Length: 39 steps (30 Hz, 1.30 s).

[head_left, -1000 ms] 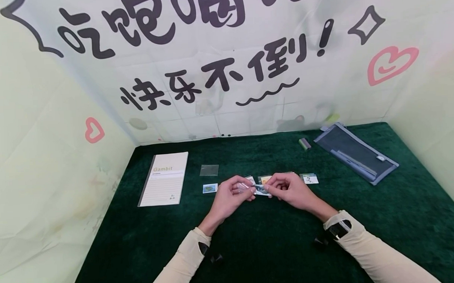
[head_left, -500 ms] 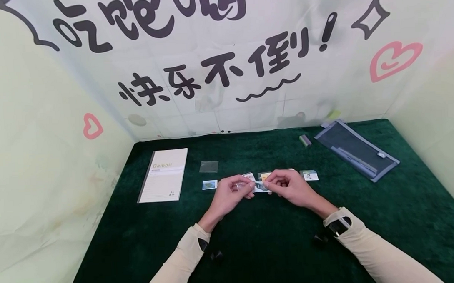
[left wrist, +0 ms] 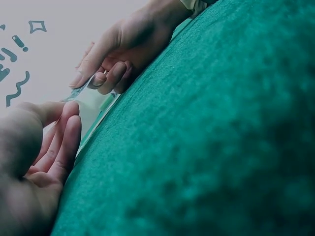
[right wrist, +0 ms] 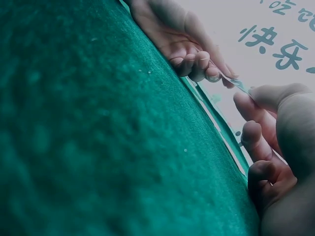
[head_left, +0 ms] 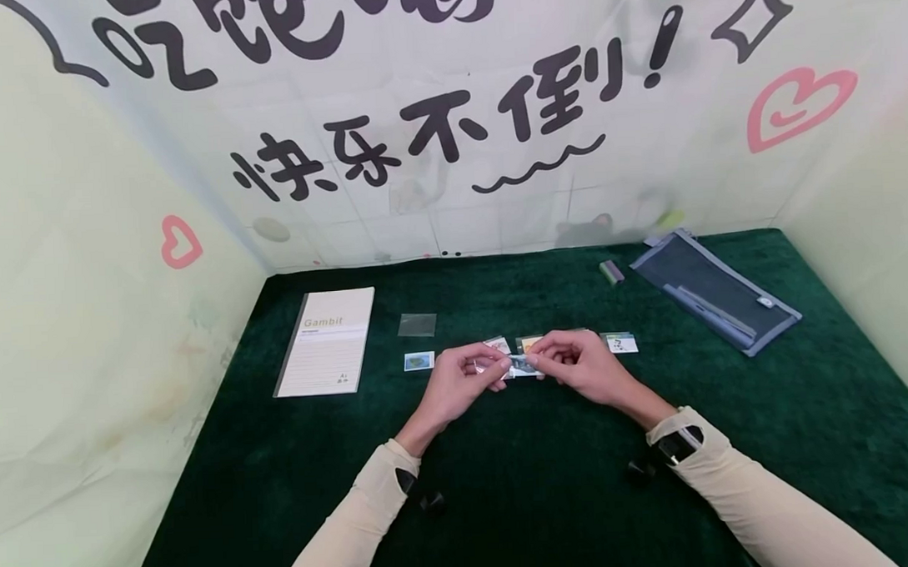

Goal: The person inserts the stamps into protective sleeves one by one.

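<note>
Both hands meet over the middle of the table. My left hand (head_left: 457,383) pinches a clear plastic sleeve (head_left: 487,366) between thumb and fingers. Just right of it, my right hand (head_left: 580,364) pinches a small stamp-like picture card (head_left: 522,366) with a bluish print by its edge. In the right wrist view the thin card (right wrist: 240,85) spans the short gap between the two hands' fingertips. How far the card sits inside the sleeve is hidden by the fingers. Beyond the hands lie several small sleeved cards (head_left: 620,344), partly covered by them.
Left of the hands lie another small blue picture card (head_left: 419,361) and a clear sleeve (head_left: 417,325). A notebook (head_left: 327,342) is at the far left. An eraser-like block (head_left: 612,273) and a mesh zip pouch (head_left: 713,291) lie at the back right of the green cloth (head_left: 506,498).
The head view has tilted down slightly. Both hands stay together in the middle, while the picture card between them has turned a little in the fingers.
</note>
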### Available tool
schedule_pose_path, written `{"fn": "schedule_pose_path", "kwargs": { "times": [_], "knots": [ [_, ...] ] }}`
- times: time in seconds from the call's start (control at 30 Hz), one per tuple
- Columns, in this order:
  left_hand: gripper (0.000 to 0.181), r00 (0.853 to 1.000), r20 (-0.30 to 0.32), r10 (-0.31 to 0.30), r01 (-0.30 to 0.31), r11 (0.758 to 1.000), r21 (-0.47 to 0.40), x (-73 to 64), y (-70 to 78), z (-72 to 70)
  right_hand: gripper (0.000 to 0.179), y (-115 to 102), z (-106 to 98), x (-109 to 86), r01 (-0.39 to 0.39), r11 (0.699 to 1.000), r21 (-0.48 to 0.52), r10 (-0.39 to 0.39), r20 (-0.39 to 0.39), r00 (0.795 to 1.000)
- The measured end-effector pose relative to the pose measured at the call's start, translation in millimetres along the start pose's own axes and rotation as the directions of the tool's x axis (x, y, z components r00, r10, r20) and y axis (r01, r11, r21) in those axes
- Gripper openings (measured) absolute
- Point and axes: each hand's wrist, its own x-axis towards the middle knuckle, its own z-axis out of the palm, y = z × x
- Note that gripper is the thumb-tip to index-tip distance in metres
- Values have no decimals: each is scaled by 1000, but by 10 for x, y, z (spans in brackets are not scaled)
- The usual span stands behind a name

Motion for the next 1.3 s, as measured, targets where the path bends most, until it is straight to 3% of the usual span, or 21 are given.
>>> {"fn": "schedule_pose_path", "kwargs": {
  "times": [0.23,0.5,0.8,0.97,1.3],
  "knots": [
    [26,1000,18,4,-4,1000,16,-3,19,-1,10,-4,-6,5,-6,1000,8,6,34,999],
    [26,999,-38,-2,1,999,-43,6,9,1,18,-10,-1,-3,-22,997,72,19,42,999],
    [27,1000,-11,-1,0,997,-82,-5,18,6,13,26,18,-1,-13,996,84,9,54,999],
    [28,1000,-8,-2,1,998,-69,-14,7,5,12,20,23,-8,-23,997,73,21,25,999],
    [27,999,38,13,-11,999,-43,-10,1,15,8,0,18,-21,-23,999,25,21,67,998]
  ]
}}
